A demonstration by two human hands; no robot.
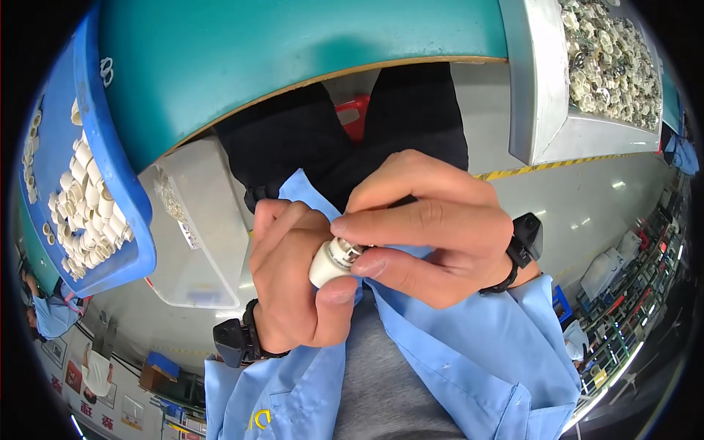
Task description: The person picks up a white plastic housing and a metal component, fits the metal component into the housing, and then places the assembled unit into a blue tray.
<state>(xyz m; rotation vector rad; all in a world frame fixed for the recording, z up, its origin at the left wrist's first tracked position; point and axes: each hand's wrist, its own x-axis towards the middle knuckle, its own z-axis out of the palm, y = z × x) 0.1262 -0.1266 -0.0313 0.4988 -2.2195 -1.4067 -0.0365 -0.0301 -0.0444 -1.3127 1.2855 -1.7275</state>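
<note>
My left hand [290, 275] is closed around a small white cylindrical shell, which looks like a lamp socket [327, 270]. The shell sits tilted between the thumb and curled fingers, its open end facing my right hand. My right hand [436, 235] pinches at that end with thumb and forefinger. A small metal-and-white insert [352, 250] shows there, partly hidden by the fingertips; how deep it sits in the shell I cannot tell. Both hands are above my lap, close together, and each wrist wears a black strapped device.
A green table [293, 44] curves across the far side, with white rings [107, 72] near its left end. A blue bin [139, 220] of white shells stands left, above a translucent box [213, 242]. At far right, a pale tray [539, 88] holds many small parts. Other people appear in the distance.
</note>
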